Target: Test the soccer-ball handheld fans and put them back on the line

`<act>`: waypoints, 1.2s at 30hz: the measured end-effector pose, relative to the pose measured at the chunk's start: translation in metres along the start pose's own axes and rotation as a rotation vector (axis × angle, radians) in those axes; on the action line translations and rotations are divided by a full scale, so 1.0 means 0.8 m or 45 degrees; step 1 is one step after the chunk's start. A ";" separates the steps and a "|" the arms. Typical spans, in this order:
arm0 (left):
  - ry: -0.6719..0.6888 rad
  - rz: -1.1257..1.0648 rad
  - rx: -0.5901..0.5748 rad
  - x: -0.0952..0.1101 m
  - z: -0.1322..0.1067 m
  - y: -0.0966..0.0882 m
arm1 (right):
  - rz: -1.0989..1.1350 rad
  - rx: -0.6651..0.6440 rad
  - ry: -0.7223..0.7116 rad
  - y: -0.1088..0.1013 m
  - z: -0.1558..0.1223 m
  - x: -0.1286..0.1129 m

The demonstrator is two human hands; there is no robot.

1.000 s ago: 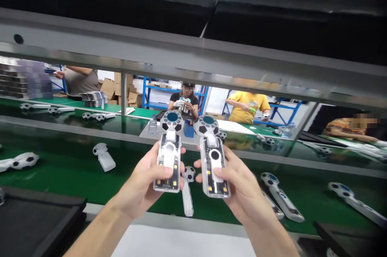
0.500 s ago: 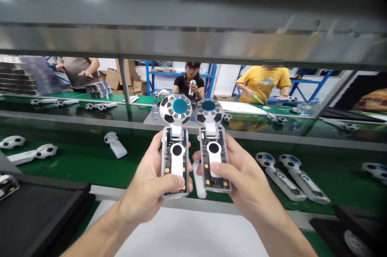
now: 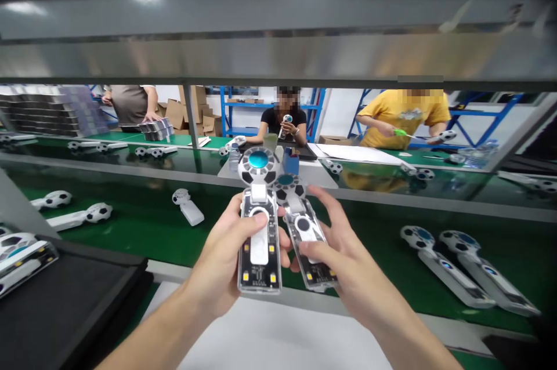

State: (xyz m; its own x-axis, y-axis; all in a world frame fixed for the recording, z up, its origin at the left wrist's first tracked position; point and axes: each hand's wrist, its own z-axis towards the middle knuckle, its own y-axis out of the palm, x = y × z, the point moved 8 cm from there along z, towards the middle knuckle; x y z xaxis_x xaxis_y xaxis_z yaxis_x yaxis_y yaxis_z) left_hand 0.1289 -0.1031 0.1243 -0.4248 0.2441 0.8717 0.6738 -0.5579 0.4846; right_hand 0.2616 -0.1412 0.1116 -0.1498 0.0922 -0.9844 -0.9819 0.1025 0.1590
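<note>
My left hand (image 3: 221, 248) is wrapped round a handheld fan (image 3: 260, 251) with a black-and-white football-patterned head, a blue centre and a clear-fronted handle over a dark circuit board. Its thumb lies at the round dark button. In my right hand (image 3: 348, 251) is a second handheld fan (image 3: 304, 225) of the same kind, tilted and a little lower, its head partly behind the first. The right thumb rests on the white strip below the button, while the index finger stretches up beside the fan's head. Both fans are held side by side above the white sheet (image 3: 278, 335).
Green conveyor belt (image 3: 143, 236) carries several fans, including a pair (image 3: 452, 271) at right and a white one (image 3: 188, 207) at left. A black tray (image 3: 73, 306) holds another fan. Co-workers sit and stand across the line. A metal beam (image 3: 261, 57) crosses overhead.
My left thumb has moved up from the handle's lower end to the button. The right fan has dropped and tilted, and my right index finger has extended. The view has shifted left.
</note>
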 end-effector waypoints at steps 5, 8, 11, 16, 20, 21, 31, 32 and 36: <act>0.388 0.273 0.316 0.021 0.002 -0.021 | -0.369 -0.105 0.006 0.019 -0.007 0.013; 0.519 0.343 0.346 0.028 -0.002 -0.020 | -0.523 -0.077 -0.029 0.028 -0.009 0.019; 0.500 0.341 0.279 0.028 -0.004 -0.016 | -0.511 -0.157 -0.043 0.043 -0.008 0.027; 0.388 0.419 0.154 0.031 -0.004 -0.011 | -0.436 -0.294 -0.119 0.062 -0.012 0.036; 0.344 0.361 0.158 0.030 -0.002 -0.011 | -0.540 -0.252 -0.149 0.064 -0.017 0.041; 0.349 0.333 0.204 0.030 -0.003 -0.014 | -0.581 -0.239 -0.163 0.064 -0.019 0.041; 0.424 0.292 0.418 0.028 -0.029 -0.012 | -0.666 -0.210 -0.287 0.069 -0.030 0.025; 0.433 0.296 0.416 0.030 -0.029 -0.012 | -0.670 -0.205 -0.284 0.069 -0.029 0.025; 0.355 0.256 0.367 0.032 -0.017 -0.014 | -0.730 -0.223 -0.247 0.068 -0.022 0.026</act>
State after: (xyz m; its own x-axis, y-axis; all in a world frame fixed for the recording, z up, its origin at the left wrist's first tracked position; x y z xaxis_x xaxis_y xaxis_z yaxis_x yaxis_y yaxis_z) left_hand 0.1026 -0.1014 0.1400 -0.3887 -0.0918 0.9168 0.8836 -0.3190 0.3427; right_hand 0.2030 -0.1513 0.0982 0.4136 0.2501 -0.8754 -0.9067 0.0263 -0.4209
